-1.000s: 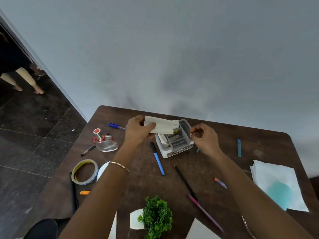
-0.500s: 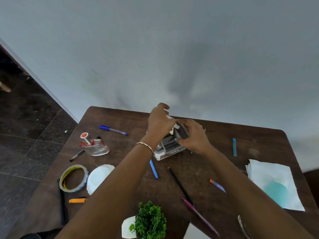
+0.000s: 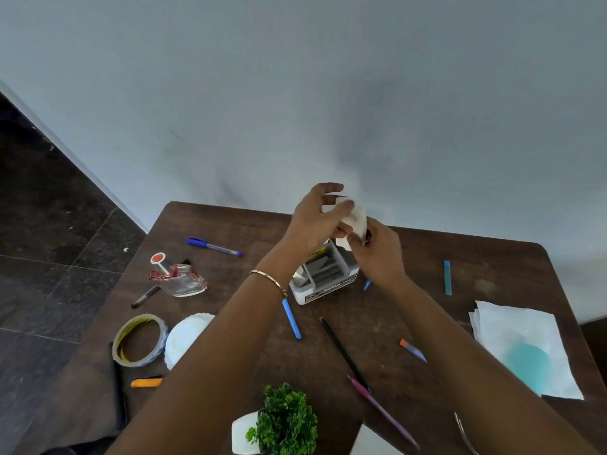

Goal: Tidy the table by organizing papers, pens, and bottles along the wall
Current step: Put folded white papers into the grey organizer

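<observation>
A folded white paper (image 3: 357,215) is held above the far end of a grey-and-white desk organizer (image 3: 323,274) near the wall. My left hand (image 3: 315,221) pinches its top and my right hand (image 3: 377,254) grips its lower edge. Pens lie scattered on the brown table (image 3: 427,257): a blue capped pen (image 3: 213,247) at the back left, a blue pen (image 3: 291,318) partly under my left arm, a black pen (image 3: 343,349), a maroon pen (image 3: 382,412). A small glass bottle (image 3: 180,280) lies on its side at the left. White papers (image 3: 522,343) with a teal spot rest at the right.
A tape roll (image 3: 139,339), a white scalloped dish (image 3: 184,336), an orange marker (image 3: 146,382) and a black pen (image 3: 144,296) lie at the left. A potted green plant (image 3: 282,421) stands at the front edge. A blue stick (image 3: 447,277) lies at the right.
Both hands lifted the folded paper from over the organizer's near side to its far end by the wall. My right hand left the organizer's side and took hold of the paper.
</observation>
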`<action>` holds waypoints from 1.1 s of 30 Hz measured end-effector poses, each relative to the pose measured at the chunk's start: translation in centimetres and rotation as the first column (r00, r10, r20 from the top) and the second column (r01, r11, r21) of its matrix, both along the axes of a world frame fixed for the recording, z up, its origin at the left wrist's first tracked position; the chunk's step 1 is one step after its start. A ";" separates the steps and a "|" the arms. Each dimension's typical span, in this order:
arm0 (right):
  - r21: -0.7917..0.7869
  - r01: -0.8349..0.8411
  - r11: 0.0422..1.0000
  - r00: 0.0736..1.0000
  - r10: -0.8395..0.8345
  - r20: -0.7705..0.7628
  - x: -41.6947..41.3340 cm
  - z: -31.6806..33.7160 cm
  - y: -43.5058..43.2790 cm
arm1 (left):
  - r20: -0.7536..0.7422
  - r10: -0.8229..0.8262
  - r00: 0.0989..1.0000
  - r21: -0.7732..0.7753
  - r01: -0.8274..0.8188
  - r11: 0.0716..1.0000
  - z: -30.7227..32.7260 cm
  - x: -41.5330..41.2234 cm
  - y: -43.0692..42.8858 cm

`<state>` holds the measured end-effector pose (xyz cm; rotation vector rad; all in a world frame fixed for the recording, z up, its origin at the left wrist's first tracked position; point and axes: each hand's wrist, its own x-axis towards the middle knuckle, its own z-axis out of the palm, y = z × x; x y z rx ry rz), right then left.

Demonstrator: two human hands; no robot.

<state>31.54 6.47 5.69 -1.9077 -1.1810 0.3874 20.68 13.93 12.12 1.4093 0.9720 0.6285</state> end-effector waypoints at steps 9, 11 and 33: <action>-0.118 0.111 0.987 0.982 -0.127 -0.141 0.1 -0.4 0.4 | -0.144 0.465 0.874 0.064 -0.460 0.885 -5.4 -5.6 0.3; -0.147 0.169 0.975 0.981 -0.180 -0.067 0.0 -0.5 0.4 | -0.210 0.458 0.864 0.021 -0.465 0.885 -7.0 -6.4 -0.4; -0.244 0.053 0.968 0.965 0.013 0.261 -1.6 0.0 2.6 | -0.185 0.436 0.881 -0.227 -0.470 0.853 -9.4 -7.4 -1.2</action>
